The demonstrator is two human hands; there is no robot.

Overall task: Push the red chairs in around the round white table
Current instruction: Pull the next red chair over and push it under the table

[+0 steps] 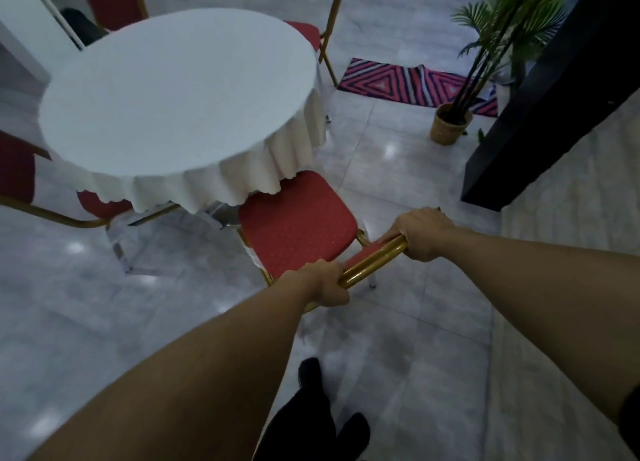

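Note:
The round white table (166, 93) with its draped cloth stands at upper left. A red chair (298, 225) with a gold frame sits at its near right edge, the front of the seat just under the cloth's hem. My left hand (323, 284) and my right hand (422, 233) both grip the gold top rail of its backrest, one at each end. Another red chair (20, 176) stands at the left of the table, a third (110, 0) at the far side, and a further one (306, 32) at the far right, its seat partly under the table.
A potted palm in a woven basket (450, 121) stands to the right on the shiny tiled floor. Behind it lies a pink striped rug (408, 83). A dark counter (561, 90) runs along the right. My dark-clad feet (311, 412) show below.

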